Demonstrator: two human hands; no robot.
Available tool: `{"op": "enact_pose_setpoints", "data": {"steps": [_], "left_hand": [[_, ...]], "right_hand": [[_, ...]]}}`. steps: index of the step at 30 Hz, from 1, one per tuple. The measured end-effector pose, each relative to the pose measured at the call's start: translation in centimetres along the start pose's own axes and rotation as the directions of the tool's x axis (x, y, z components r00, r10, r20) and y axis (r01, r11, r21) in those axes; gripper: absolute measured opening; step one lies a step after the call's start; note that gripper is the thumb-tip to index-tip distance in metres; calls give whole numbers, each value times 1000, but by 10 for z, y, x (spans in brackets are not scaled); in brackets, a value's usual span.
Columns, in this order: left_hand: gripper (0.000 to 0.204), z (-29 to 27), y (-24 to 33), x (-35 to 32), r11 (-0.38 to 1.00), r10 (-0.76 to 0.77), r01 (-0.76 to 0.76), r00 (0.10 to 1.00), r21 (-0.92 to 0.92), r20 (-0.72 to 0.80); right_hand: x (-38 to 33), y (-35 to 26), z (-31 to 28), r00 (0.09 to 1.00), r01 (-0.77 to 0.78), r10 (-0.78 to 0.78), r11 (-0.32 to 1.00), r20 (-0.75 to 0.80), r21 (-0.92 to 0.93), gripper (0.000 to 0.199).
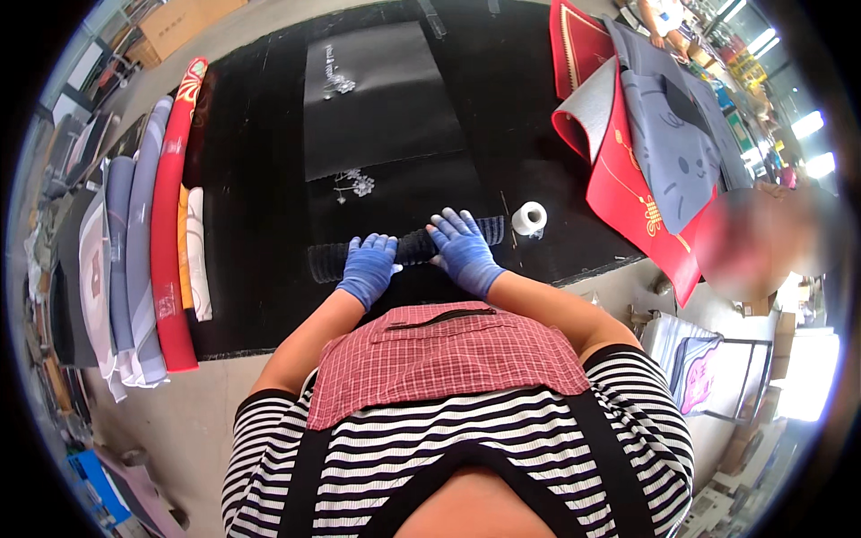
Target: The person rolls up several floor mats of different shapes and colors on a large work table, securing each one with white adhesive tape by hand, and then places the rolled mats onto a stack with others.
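A black floor mat [386, 117] with white flower prints lies flat on the black table, stretching away from me. Its near end is wound into a ribbed black roll [415, 247] along the table's front. My left hand [368, 272], in a blue knit glove with pale fingertips, curls over the roll's left part, thumb toward the right. My right hand [468, 255], gloved alike, bends over the right part with its fingers a little apart. Both hands grip the roll; its underside is hidden. Just right of it stands a roll of white tape [529, 219].
Several rolled mats, among them a red one [170, 233] and a grey one [143, 242], lie along the table's left side. Red and grey mats [668, 143] are piled at the right edge. Another person [762, 238] is at the right; a cardboard box [184, 27] stands far left.
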State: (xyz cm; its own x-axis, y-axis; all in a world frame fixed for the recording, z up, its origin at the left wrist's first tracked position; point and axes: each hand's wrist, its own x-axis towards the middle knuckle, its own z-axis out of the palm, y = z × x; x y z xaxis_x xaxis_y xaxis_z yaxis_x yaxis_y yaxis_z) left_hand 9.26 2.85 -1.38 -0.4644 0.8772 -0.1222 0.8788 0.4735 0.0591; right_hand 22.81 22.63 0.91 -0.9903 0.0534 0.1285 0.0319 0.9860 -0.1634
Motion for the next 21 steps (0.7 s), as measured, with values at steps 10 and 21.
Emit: {"op": "enact_pose_setpoints", "data": {"steps": [10,21], "left_hand": [[52,34,9,-21,1000,-7,7,1000,-15,20],[46,-1,6,25,957,-190,220,968,-188,163]], "right_hand": [[-22,-1,33,983,-37,31,999,183,27,37],[7,24,17,962,-83,50,990,269,113,38]]}}
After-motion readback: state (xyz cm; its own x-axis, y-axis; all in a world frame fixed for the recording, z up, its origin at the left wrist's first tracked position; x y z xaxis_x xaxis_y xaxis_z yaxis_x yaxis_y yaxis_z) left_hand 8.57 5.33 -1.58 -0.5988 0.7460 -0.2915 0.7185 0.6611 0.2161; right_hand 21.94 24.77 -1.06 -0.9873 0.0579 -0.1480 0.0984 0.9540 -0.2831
